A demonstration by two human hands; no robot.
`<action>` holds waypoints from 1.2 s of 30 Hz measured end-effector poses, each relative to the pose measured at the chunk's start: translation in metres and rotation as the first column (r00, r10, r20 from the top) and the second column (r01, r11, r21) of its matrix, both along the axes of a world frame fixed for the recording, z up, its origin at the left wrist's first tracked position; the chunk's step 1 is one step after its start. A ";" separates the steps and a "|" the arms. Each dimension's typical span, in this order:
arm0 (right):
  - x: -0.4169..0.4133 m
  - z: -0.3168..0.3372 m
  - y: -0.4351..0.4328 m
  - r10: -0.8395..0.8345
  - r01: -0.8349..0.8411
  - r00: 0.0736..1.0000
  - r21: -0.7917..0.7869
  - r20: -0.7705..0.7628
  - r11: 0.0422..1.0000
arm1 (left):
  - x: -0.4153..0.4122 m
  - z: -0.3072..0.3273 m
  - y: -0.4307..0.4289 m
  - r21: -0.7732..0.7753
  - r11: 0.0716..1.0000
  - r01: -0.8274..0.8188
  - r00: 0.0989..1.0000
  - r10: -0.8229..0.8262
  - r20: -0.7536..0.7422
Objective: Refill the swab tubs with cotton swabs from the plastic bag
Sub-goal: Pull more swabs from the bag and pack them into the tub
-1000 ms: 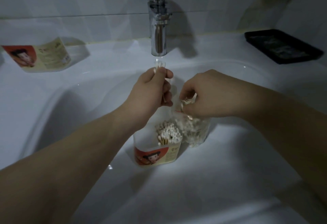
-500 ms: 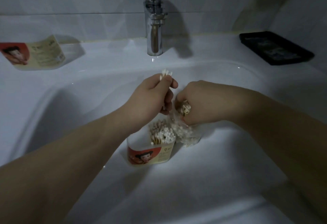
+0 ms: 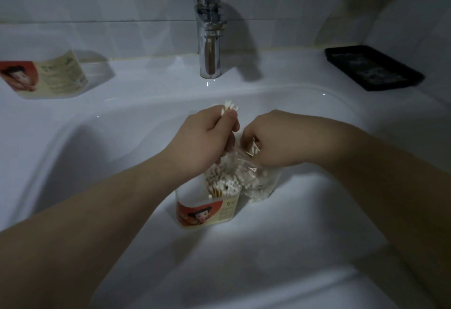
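Observation:
A clear swab tub with a red and cream label stands in the white sink basin, holding a bunch of upright cotton swabs. Right beside it stands a clear plastic bag of swabs. My left hand grips a small bundle of swabs above the tub, their white tips sticking up past my fingers. My right hand pinches the top of the bag, with a few swab sticks showing under its fingers. A second labelled tub lies on the sink ledge at the far left.
The chrome tap rises behind my hands at the back of the sink. A black tray lies on the ledge at the back right. Tiled wall runs behind the ledge.
My left hand has come down and slightly toward me with its bundle of swabs, from right under the tap spout to just above the tub. My right hand stays on the bag.

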State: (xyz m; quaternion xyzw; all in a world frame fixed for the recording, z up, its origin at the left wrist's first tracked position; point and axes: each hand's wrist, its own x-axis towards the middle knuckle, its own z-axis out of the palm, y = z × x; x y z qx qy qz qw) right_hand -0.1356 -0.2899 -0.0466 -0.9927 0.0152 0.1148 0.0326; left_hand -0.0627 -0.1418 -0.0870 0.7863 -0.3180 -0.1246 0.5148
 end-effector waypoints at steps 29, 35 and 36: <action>-0.007 0.019 -0.015 -0.154 0.100 0.979 0.341 0.135 0.935 | -0.005 -0.003 -0.002 0.016 1.000 0.016 0.999 -0.017 0.049; -0.011 0.027 -0.019 -0.198 0.113 0.962 0.384 0.188 0.916 | -0.003 -0.004 -0.002 0.040 0.999 0.030 0.997 -0.033 0.067; -0.011 0.028 -0.019 -0.203 0.116 0.960 0.388 0.191 0.914 | -0.003 -0.004 -0.002 0.041 0.999 0.030 0.997 -0.033 0.072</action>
